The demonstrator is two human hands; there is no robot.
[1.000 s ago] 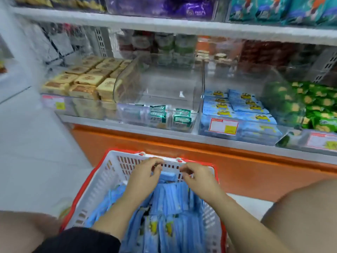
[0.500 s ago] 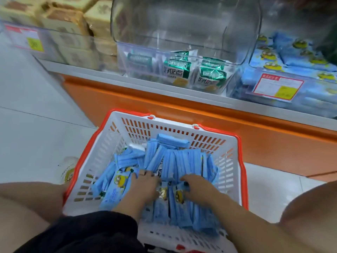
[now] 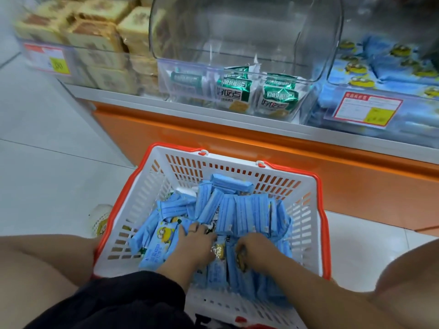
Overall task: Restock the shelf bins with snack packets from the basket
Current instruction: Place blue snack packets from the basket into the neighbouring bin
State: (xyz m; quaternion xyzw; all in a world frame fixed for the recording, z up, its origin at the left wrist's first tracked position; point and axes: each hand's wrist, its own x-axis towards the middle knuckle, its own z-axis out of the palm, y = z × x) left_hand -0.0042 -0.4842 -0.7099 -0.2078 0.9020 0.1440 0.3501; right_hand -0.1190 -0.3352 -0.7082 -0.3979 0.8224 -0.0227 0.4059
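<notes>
A white basket with an orange rim stands on the floor between my knees, heaped with several blue snack packets. My left hand and my right hand are both dug into the near side of the heap, fingers curled down around a bunch of packets between them; the fingertips are hidden. On the shelf above, the clear bin at the right holds the same blue packets. The clear middle bin holds a few green packets.
A bin of yellow boxed cakes stands at the shelf's left. The orange shelf base runs just behind the basket. White floor tiles lie to the left, with a pale shoe beside the basket.
The view dropped from the shelf to the basket. Both hands moved from the far rim of the basket to the near side of the packet heap and sank into it.
</notes>
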